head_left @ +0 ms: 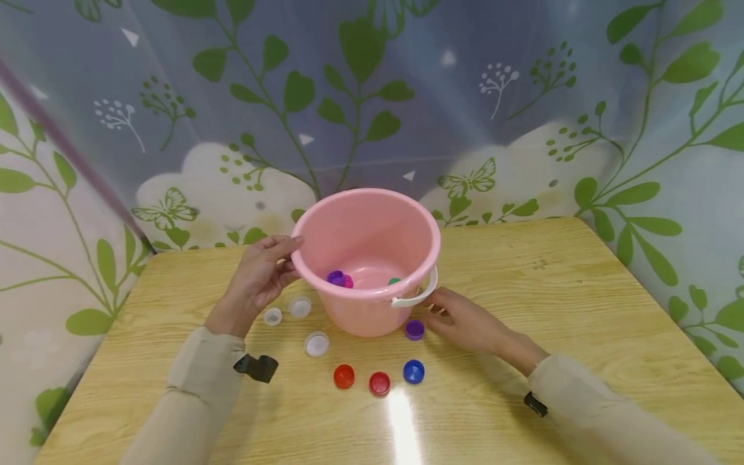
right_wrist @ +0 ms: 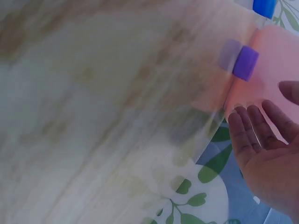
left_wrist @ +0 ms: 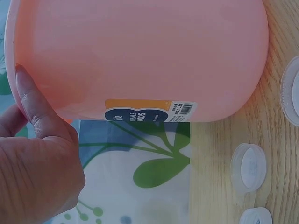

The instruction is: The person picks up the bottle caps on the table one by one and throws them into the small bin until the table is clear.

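A pink bucket [head_left: 363, 313] with a white handle [head_left: 415, 298] stands on the wooden table. Inside it lie a purple cap [head_left: 336, 278], a pink cap [head_left: 348, 281] and a green cap [head_left: 395, 281], partly hidden by the rim. My left hand [head_left: 256, 278] pinches the bucket's left rim, with the thumb over the edge. Close to the bucket's lower right side is my right hand [head_left: 467, 323], its fingers loosely bent and holding nothing; whether the fingertips touch the wall I cannot tell. Beside them sits a purple cap [head_left: 414, 330].
In front of the bucket lie a blue cap [head_left: 414, 372], a dark red cap [head_left: 380, 383] and an orange-red cap [head_left: 344, 376]. Clear-white caps [head_left: 316, 344] are at its left front. A leaf-printed curtain [head_left: 372, 116] hangs behind the table [head_left: 523, 278].
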`<act>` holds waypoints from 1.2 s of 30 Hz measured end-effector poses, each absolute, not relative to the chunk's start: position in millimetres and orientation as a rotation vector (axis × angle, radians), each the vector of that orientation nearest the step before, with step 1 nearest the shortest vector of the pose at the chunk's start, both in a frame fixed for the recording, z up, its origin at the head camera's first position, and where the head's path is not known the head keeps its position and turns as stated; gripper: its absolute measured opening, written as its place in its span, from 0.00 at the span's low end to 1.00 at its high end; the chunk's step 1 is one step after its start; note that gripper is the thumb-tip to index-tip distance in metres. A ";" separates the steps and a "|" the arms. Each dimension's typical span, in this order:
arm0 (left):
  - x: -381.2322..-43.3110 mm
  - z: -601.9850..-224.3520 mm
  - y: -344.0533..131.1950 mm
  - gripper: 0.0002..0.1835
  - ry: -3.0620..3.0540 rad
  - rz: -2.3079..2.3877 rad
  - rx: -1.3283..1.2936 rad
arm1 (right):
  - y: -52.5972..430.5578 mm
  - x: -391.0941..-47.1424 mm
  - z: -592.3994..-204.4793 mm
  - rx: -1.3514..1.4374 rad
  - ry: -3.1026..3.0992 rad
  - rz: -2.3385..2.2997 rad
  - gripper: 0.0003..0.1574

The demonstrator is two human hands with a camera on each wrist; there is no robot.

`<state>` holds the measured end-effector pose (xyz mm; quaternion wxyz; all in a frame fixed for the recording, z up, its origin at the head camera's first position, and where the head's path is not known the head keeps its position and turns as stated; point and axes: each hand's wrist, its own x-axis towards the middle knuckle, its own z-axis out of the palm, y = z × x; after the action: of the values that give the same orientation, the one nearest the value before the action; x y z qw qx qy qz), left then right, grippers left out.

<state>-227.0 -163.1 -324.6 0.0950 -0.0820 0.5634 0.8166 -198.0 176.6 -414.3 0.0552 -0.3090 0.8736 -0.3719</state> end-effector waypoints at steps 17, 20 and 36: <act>-227.8 -325.4 -162.2 0.10 1.615 2.447 -0.235 | 163.8 -193.9 -424.5 -1.109 2.790 -0.744 0.19; -227.6 -325.5 -162.1 0.09 1.613 2.453 -0.238 | 161.7 -194.0 -425.6 -1.084 2.817 -0.709 0.18; -227.4 -324.1 -162.3 0.10 1.640 2.440 -0.241 | 158.6 -194.5 -422.6 -1.104 2.734 -0.815 0.14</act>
<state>-227.4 -162.3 -324.1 0.0955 -0.0813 0.5535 0.8234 -194.5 158.6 -422.6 0.0414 -0.3605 0.8930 -0.2662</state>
